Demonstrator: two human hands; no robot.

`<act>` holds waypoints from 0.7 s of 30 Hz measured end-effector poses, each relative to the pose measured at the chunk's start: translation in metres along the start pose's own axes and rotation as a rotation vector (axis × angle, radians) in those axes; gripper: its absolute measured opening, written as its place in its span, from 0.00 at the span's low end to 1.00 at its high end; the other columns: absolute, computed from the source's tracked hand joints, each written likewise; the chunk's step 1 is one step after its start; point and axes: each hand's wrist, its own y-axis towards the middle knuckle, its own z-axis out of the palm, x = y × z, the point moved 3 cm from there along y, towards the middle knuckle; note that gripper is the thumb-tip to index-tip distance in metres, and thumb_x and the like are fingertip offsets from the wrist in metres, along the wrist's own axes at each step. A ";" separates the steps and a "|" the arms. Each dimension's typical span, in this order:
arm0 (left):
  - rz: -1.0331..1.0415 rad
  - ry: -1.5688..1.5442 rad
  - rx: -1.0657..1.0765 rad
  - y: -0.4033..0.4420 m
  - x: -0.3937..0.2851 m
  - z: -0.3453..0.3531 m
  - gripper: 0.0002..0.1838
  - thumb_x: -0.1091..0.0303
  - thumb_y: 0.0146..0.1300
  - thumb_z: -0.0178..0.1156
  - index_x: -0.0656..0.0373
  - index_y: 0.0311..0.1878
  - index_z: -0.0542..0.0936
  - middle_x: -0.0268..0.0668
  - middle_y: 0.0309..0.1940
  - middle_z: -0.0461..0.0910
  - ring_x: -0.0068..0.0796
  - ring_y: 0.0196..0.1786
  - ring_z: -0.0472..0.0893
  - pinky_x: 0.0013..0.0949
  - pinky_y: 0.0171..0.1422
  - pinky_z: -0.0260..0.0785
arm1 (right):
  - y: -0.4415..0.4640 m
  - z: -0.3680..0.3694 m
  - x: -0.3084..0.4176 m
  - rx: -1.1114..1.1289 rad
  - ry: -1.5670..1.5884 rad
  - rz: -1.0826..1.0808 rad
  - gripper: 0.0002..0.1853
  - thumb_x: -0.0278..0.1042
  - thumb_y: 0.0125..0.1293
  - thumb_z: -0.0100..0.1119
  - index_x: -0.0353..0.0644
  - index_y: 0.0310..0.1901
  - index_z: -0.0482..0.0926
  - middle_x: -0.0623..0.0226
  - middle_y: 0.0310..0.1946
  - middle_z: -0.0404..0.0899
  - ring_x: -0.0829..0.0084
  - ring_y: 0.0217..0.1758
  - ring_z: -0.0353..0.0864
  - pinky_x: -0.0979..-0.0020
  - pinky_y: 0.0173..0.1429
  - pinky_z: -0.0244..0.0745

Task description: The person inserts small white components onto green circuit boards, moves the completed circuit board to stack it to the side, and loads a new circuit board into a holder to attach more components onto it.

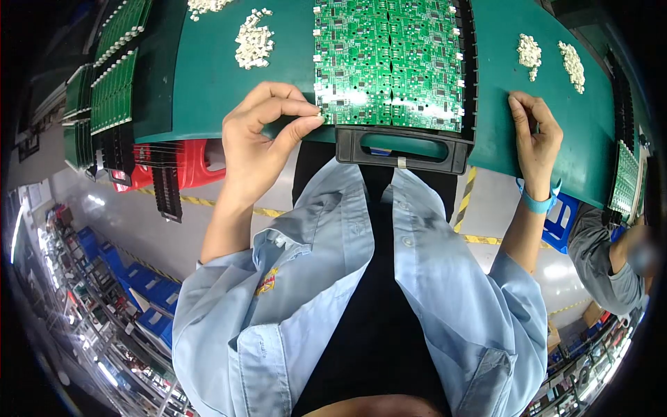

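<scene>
Green circuit boards (354, 69) lie just beyond the left fingers (285, 108), which pinch what seems a white connector (320, 114), best kept straight at the edge; whether the curled right fingers (522, 125) grip anything, I cannot tell.

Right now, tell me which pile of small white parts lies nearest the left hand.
The pile beyond the left hand, between the green circuit boards and the pile at the top edge; the other three lie farther away.
</scene>
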 end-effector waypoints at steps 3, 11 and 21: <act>-0.006 0.040 0.023 0.001 -0.001 -0.001 0.06 0.78 0.50 0.68 0.63 0.33 0.84 0.35 0.33 0.77 0.24 0.34 0.74 0.23 0.40 0.66 | 0.000 0.000 -0.002 0.003 -0.001 -0.005 0.06 0.24 0.61 0.62 0.34 0.39 0.83 0.68 0.29 0.79 0.80 0.25 0.67 0.81 0.31 0.64; 0.110 0.228 -0.012 0.005 -0.012 -0.014 0.06 0.77 0.52 0.66 0.63 0.34 0.84 0.35 0.35 0.78 0.25 0.33 0.74 0.25 0.38 0.66 | -0.016 -0.018 0.041 -0.044 0.325 0.165 0.07 0.21 0.59 0.61 0.33 0.39 0.82 0.68 0.29 0.80 0.81 0.26 0.69 0.81 0.31 0.65; 0.505 0.636 0.077 0.194 -0.025 -0.009 0.08 0.66 0.62 0.61 0.60 0.39 0.84 0.36 0.30 0.82 0.29 0.25 0.75 0.27 0.30 0.66 | -0.055 0.057 0.103 0.848 1.327 0.485 0.19 0.18 0.65 0.54 0.32 0.58 0.70 0.61 0.41 0.80 0.81 0.29 0.75 0.84 0.31 0.69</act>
